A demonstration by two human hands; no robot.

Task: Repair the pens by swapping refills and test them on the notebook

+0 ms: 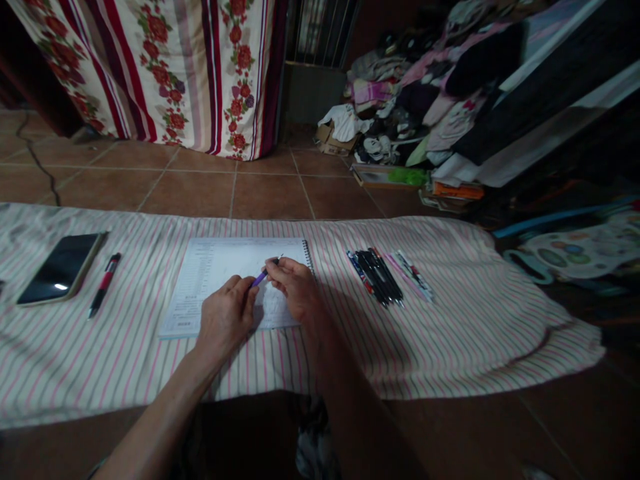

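Observation:
Between my two hands is a purple pen [259,278] with a dark tip end, held slantwise above a spiral notebook [200,267]. My left hand [227,312] is closed around the pen's lower left end. The fingers of my right hand [295,287] pinch it near the dark upper end, where a thin point sticks out. Under the hands, the notebook lies with a pale printed page up and its wire binding on the right. To the right of the notebook rests a bunch of black pens [379,277], with several lighter pens [413,275] beside it.
A striped cloth [460,320] covers the low surface. On the left lie a smartphone [61,269] and a red and black pen [105,285]. Beyond are a tiled floor [265,190], a floral curtain [175,73] and a heap of clothes [400,100].

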